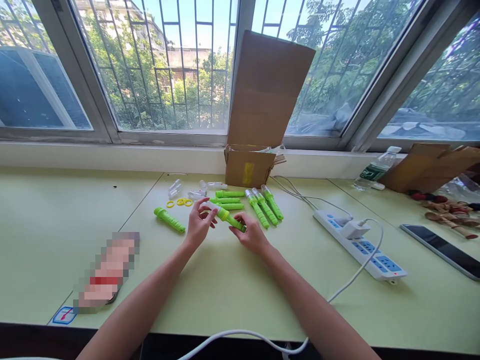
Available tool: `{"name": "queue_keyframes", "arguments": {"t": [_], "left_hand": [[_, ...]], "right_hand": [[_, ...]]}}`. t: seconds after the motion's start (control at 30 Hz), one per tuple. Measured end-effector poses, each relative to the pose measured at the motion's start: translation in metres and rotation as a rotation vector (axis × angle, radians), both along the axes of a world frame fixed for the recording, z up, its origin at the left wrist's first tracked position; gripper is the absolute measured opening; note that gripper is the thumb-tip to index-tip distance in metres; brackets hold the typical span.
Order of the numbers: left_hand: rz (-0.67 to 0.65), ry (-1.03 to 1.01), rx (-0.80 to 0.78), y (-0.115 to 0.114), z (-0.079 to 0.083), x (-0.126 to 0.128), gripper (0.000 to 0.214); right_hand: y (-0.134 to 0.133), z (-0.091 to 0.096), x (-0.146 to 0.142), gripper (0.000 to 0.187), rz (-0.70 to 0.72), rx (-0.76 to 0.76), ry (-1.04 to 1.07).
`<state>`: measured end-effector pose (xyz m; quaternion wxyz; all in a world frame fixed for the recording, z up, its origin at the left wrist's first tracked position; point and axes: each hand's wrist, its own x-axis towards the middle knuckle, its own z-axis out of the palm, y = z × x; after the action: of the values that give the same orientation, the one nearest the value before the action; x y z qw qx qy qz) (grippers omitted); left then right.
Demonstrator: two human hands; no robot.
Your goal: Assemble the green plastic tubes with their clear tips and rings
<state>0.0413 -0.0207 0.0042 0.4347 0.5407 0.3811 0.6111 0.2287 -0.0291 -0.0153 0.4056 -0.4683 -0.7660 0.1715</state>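
Both my hands hold one green toy stick with a clear tip (226, 216) just above the pale green table (232, 280). My left hand (198, 223) pinches its clear end; my right hand (252, 233) grips the green handle end. Beyond them lie three finished green sticks with clear tips (264, 205) side by side. Loose green handles (227, 200) lie stacked behind my hands, and one more green handle (169, 220) lies to the left. Yellow rings (181, 202) and clear caps (174, 189) lie further back.
An open cardboard box (248, 167) stands against the window sill. A white power strip (360, 244) with a charger and cables lies to the right. A dark phone (442, 248), a water bottle (376, 170) and wooden toys (448, 212) sit far right. A blurred object (107, 270) lies front left.
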Motion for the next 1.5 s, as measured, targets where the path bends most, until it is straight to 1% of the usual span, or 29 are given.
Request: {"name": "queue_keyframes", "arguments": {"t": [0.1, 0.2, 0.27, 0.33, 0.4, 0.47, 0.53, 0.6, 0.7, 0.83, 0.97, 1.2, 1.37, 1.5], "left_hand": [[-0.042, 0.029, 0.014, -0.004, 0.001, 0.003, 0.054], [-0.069, 0.073, 0.04, -0.006, 0.002, 0.003, 0.053], [-0.062, 0.11, 0.064, -0.004, 0.001, 0.001, 0.048], [-0.018, 0.182, 0.09, 0.001, -0.001, -0.003, 0.042], [0.09, 0.342, 0.124, 0.007, -0.005, -0.009, 0.037], [0.234, 0.597, 0.187, 0.013, -0.011, -0.014, 0.031], [0.345, 0.857, 0.254, 0.018, -0.017, -0.019, 0.03], [0.398, 1.045, 0.251, 0.022, -0.023, -0.022, 0.039], [0.423, 1.184, 0.176, 0.025, -0.03, -0.024, 0.052], [0.42, 1.258, 0.178, 0.025, -0.032, -0.023, 0.055], [0.441, 1.293, 0.197, 0.023, -0.03, -0.022, 0.052], [0.489, 1.312, 0.14, 0.021, -0.026, -0.023, 0.051], [0.511, 1.283, 0.152, 0.021, -0.019, -0.019, 0.046], [0.544, 1.265, 0.125, 0.03, -0.009, -0.019, 0.04]], "right_hand": [[0.0, 0.0, -0.001, 0.027, -0.008, -0.002, -0.034], [-0.002, 0.003, -0.001, 0.027, -0.025, 0.016, -0.023], [-0.003, 0.006, -0.002, 0.026, -0.043, 0.033, 0.007], [-0.004, 0.008, -0.001, 0.024, -0.06, 0.043, 0.039], [-0.004, 0.01, -0.001, 0.022, -0.069, 0.043, 0.058], [-0.005, 0.011, -0.001, 0.022, -0.076, 0.041, 0.06], [-0.005, 0.01, -0.001, 0.022, -0.077, 0.038, 0.05], [-0.005, 0.009, -0.001, 0.022, -0.074, 0.036, 0.038], [-0.004, 0.008, -0.001, 0.023, -0.072, 0.033, 0.034], [-0.003, 0.007, 0.0, 0.023, -0.078, 0.034, 0.033], [-0.003, 0.006, 0.0, 0.023, -0.081, 0.038, 0.028], [-0.002, 0.005, 0.0, 0.024, -0.077, 0.032, 0.018], [-0.003, 0.005, 0.002, 0.024, -0.078, 0.031, 0.023], [-0.003, 0.006, 0.002, 0.025, -0.071, 0.036, 0.03]]}}
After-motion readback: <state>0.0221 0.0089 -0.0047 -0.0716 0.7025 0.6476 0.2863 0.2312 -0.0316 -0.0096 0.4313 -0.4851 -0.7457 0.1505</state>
